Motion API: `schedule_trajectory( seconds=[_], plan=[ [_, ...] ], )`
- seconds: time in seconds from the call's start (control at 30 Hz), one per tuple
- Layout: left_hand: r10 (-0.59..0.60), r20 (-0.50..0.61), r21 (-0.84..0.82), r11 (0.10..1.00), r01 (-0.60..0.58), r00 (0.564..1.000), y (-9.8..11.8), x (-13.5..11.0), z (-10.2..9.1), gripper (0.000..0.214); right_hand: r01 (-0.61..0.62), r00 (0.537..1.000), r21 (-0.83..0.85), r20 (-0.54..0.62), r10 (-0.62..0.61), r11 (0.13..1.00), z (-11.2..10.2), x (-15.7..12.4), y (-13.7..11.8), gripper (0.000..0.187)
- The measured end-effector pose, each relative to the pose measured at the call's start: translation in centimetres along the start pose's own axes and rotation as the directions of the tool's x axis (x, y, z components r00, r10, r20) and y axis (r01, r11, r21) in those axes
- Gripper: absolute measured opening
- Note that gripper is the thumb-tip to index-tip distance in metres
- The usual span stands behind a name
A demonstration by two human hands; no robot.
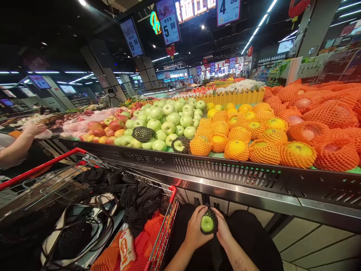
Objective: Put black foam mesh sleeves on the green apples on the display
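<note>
My left hand (196,227) and my right hand (223,228) are both closed around one green apple (207,223) that sits partly inside a black foam net sleeve (212,217). I hold it low, in front of my dark clothing, below the fruit stand's edge. Right of my hands is floor; left of them is a red shopping cart (162,229) that holds several loose black net sleeves (135,195) and orange ones (146,235).
The fruit stand (225,171) carries green apples (169,120), two of them in black nets (143,133), red apples (98,128) and orange-netted fruit (296,152). Another person's arm (19,141) reaches in at the far left. A white bag (84,226) lies in the cart.
</note>
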State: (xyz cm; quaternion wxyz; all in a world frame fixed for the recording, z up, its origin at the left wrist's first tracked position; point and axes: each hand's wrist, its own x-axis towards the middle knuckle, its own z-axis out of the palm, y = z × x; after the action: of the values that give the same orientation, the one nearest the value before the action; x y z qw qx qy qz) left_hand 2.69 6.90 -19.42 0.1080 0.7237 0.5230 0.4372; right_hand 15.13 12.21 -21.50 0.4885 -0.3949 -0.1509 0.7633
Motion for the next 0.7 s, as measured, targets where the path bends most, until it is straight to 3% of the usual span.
schedule_trajectory(
  seconds=[0.1, 0.2, 0.3, 0.33, 0.4, 0.53, 0.63, 0.7],
  plan=[
    [0.231, -0.083, 0.116, 0.968, -0.22, 0.97, 0.4, 0.8, -2.5, 0.086, -0.05, 0.997, -0.022, 0.049, 0.051, 0.998, 0.1, -0.2, 0.1, 0.039],
    [0.445, -0.295, 0.239, 0.891, -0.385, 0.846, 1.5, 4.0, -8.0, 0.082, -0.185, 0.977, -0.074, 0.09, 0.192, 0.98, -0.2, 0.2, -0.1, 0.043],
    [0.518, -0.609, 0.395, 0.855, -0.337, 0.601, 3.1, 10.4, -15.1, 0.093, -0.243, 0.961, -0.166, 0.091, 0.26, 0.956, -0.8, 0.8, -0.2, 0.05],
    [0.511, -0.665, 0.424, 0.859, -0.288, 0.544, 3.5, 13.1, -17.4, 0.095, -0.238, 0.961, -0.196, 0.091, 0.259, 0.951, -1.0, 1.0, -0.1, 0.052],
    [0.402, -0.772, 0.393, 0.911, -0.129, 0.493, 3.6, 18.8, -21.8, 0.09, -0.246, 0.958, -0.25, 0.086, 0.275, 0.936, -1.5, 1.5, 0.2, 0.057],
    [0.07, -0.839, 0.216, 0.953, 0.213, 0.539, 0.8, 29.6, -28.8, 0.085, -0.317, 0.939, -0.317, 0.03, 0.343, 0.894, -2.7, 2.6, 1.0, 0.064],
    [-0.191, -0.793, 0.188, 0.826, 0.531, 0.578, -2.7, 35.8, -32.6, 0.083, -0.349, 0.928, -0.319, 0.015, 0.372, 0.881, -3.4, 3.6, 1.3, 0.061],
    [-0.297, -0.756, 0.2, 0.743, 0.638, 0.583, -4.9, 38.7, -34.2, 0.083, -0.36, 0.925, -0.303, 0.005, 0.379, 0.883, -3.7, 4.2, 1.4, 0.061]
  ],
)
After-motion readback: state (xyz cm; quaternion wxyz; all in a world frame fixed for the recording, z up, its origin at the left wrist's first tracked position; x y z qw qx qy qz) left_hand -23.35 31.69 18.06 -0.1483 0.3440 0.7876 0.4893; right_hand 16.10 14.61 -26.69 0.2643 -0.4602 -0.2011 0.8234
